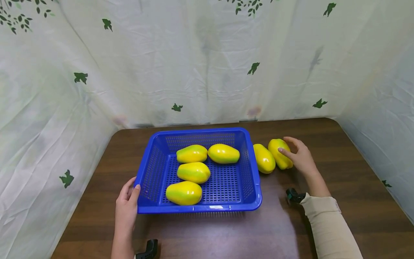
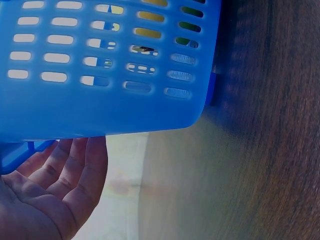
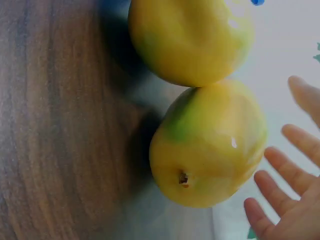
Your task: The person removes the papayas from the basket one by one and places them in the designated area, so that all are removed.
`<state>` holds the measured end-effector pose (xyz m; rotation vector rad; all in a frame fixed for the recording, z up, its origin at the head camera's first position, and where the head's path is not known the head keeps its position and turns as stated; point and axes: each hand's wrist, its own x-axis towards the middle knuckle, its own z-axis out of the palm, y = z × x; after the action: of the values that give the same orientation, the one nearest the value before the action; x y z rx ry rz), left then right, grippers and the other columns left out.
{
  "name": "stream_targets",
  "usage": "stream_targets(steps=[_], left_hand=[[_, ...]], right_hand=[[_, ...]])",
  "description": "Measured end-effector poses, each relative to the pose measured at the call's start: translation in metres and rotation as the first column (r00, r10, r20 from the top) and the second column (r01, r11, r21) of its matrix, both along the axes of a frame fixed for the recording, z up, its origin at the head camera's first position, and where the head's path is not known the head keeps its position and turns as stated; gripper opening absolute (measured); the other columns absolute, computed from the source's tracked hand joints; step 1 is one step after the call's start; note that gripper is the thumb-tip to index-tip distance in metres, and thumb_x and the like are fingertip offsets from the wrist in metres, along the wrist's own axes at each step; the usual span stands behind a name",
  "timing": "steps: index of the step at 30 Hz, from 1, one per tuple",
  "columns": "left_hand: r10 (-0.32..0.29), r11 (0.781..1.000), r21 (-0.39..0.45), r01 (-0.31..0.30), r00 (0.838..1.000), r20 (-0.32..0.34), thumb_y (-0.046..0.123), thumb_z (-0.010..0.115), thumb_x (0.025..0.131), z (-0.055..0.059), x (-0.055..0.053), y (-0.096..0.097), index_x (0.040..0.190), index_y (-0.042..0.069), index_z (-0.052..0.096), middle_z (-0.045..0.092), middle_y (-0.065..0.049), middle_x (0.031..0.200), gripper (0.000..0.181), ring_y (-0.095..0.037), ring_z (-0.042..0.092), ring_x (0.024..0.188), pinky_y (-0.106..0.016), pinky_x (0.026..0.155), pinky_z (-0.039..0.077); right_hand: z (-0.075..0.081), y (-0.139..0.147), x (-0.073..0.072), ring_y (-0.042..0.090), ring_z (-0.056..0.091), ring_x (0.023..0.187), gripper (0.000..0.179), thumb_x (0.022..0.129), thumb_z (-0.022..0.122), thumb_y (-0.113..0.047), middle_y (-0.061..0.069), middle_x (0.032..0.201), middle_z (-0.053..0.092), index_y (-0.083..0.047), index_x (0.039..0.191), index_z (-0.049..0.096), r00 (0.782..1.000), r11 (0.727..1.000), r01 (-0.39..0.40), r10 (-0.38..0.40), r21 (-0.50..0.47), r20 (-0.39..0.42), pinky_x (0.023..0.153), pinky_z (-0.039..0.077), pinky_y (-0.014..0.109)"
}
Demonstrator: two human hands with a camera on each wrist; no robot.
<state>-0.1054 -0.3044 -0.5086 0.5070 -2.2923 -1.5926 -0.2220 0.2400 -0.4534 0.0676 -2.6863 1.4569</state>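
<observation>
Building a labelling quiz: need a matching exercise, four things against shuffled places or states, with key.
1. Blue perforated plastic basket
2. Left hand
3. Right hand
4. Pale cloth backdrop with green bird shapes

A. Beside the rightmost glossy yellow-green oval fruit
B. Behind the brown wood-grain table
C. Contains four similar fruits
D. Grips the basket's left rim

Pairs: 1-C, 2-D, 3-A, 4-B

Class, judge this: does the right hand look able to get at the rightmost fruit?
Probably yes: the right hand, fingers spread, is beside the rightmost fruit, with nothing between the two. The other loose fruit lies on the opposite side, toward the basket, so should not block it.
</observation>
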Motion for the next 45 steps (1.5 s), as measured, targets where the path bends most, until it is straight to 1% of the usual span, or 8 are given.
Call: stream_targets(steps=[6, 14, 18, 22, 27, 30, 41, 45], left_hand=[[0.024, 1.000, -0.005, -0.024, 0.999, 0.022, 0.049, 0.042, 0.079, -0.002, -0.002, 0.000, 0.117, 0.037, 0.041, 0.052, -0.004, 0.095, 0.040, -0.022, 0.052, 0.075, -0.033, 0.055, 0.045], [0.034, 0.999, -0.016, -0.034, 0.999, 0.008, 0.048, 0.043, 0.079, -0.002, -0.001, 0.001, 0.116, 0.036, 0.043, 0.052, -0.005, 0.091, 0.039, -0.022, 0.052, 0.072, -0.033, 0.053, 0.044], [0.033, 0.999, -0.006, -0.033, 0.999, 0.006, 0.048, 0.044, 0.079, -0.003, -0.002, 0.001, 0.116, 0.036, 0.043, 0.052, -0.006, 0.091, 0.039, -0.022, 0.052, 0.072, -0.033, 0.053, 0.044], [0.031, 1.000, -0.004, -0.031, 0.999, 0.016, 0.048, 0.043, 0.079, -0.001, -0.001, 0.001, 0.116, 0.036, 0.043, 0.052, -0.006, 0.091, 0.039, -0.022, 0.052, 0.072, -0.033, 0.053, 0.044], [0.031, 1.000, -0.005, -0.030, 0.999, 0.009, 0.048, 0.043, 0.079, -0.001, -0.001, 0.001, 0.116, 0.036, 0.043, 0.052, -0.005, 0.092, 0.039, -0.022, 0.052, 0.073, -0.032, 0.055, 0.044], [0.033, 0.999, -0.006, -0.033, 0.999, 0.004, 0.048, 0.043, 0.079, -0.003, -0.002, 0.000, 0.116, 0.036, 0.043, 0.052, -0.005, 0.092, 0.039, -0.021, 0.052, 0.074, -0.031, 0.055, 0.044], [0.027, 1.000, -0.014, -0.027, 1.000, -0.002, 0.047, 0.044, 0.079, -0.005, -0.002, -0.002, 0.116, 0.035, 0.043, 0.053, -0.005, 0.092, 0.039, -0.021, 0.052, 0.074, -0.031, 0.055, 0.044], [0.019, 1.000, -0.015, -0.019, 1.000, -0.001, 0.047, 0.044, 0.079, -0.002, -0.001, 0.000, 0.116, 0.036, 0.043, 0.053, -0.006, 0.091, 0.038, -0.021, 0.052, 0.073, -0.032, 0.054, 0.044]], right_hand=[[-0.036, 0.016, -0.025, 0.023, 0.027, 0.114, 0.058, 0.074, 0.055, -0.043, -0.005, 0.126, 0.034, -0.027, 0.125, 0.032, 0.990, 1.000, 0.003, -0.003, -0.002, -0.142, 0.087, 0.021, 0.050], [-0.047, 0.021, -0.045, 0.011, 0.029, 0.114, 0.059, 0.071, 0.059, -0.042, -0.014, 0.123, 0.034, -0.035, 0.123, 0.032, 0.978, 0.999, 0.043, -0.039, 0.013, -0.207, 0.088, 0.024, 0.046], [-0.011, 0.006, -0.031, 0.017, 0.027, 0.116, 0.058, 0.073, 0.061, -0.030, -0.004, 0.126, 0.033, -0.025, 0.125, 0.034, 0.977, 0.996, -0.049, 0.034, -0.069, -0.211, 0.092, 0.020, 0.041], [0.043, -0.021, -0.005, 0.022, 0.029, 0.115, 0.058, 0.074, 0.062, -0.023, 0.004, 0.125, 0.036, -0.017, 0.125, 0.035, 0.968, 0.988, -0.110, 0.082, -0.109, -0.239, 0.093, 0.019, 0.039], [0.102, -0.056, 0.025, 0.024, 0.035, 0.108, 0.057, 0.074, 0.061, -0.023, 0.007, 0.121, 0.039, -0.016, 0.124, 0.035, 0.942, 0.990, -0.138, 0.123, -0.028, -0.312, 0.086, 0.026, 0.045], [0.124, -0.073, 0.037, 0.025, 0.036, 0.107, 0.056, 0.074, 0.062, -0.018, 0.009, 0.120, 0.041, -0.011, 0.123, 0.036, 0.923, 0.983, -0.181, 0.165, -0.016, -0.347, 0.086, 0.027, 0.044], [0.138, -0.122, 0.033, 0.021, 0.037, 0.105, 0.056, 0.073, 0.063, -0.014, 0.006, 0.118, 0.041, -0.008, 0.122, 0.038, 0.854, 0.941, -0.334, 0.325, 0.051, -0.406, 0.086, 0.029, 0.038], [0.132, -0.136, 0.025, 0.017, 0.038, 0.104, 0.056, 0.074, 0.062, -0.021, 0.005, 0.118, 0.041, -0.009, 0.122, 0.037, 0.852, 0.925, -0.373, 0.371, 0.071, -0.369, 0.087, 0.029, 0.034]])
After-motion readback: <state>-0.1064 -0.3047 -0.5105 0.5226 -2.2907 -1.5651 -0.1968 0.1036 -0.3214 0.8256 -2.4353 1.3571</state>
